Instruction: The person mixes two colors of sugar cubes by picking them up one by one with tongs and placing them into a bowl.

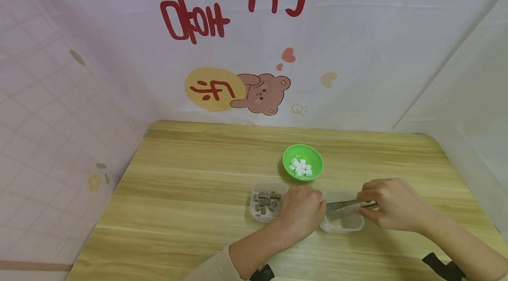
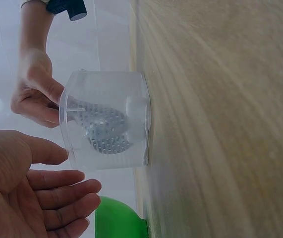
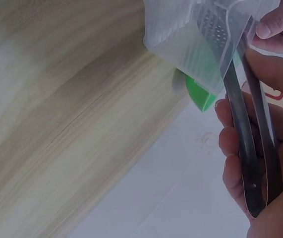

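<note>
My right hand grips metal tongs with perforated heads, their ends inside a clear plastic container. In the left wrist view the perforated head shows through the container wall, and a whitish patch shows beside it near the base. My left hand is at the container's left side; its thumb tip lies right at the rim, the other fingers loosely bent below. In the right wrist view the left thumb meets the rim beside the tongs.
A second clear container with several small grey-brown cubes stands just left of my left hand. Behind them is a green bowl with several white cubes. A printed cloth hangs beyond the wooden table.
</note>
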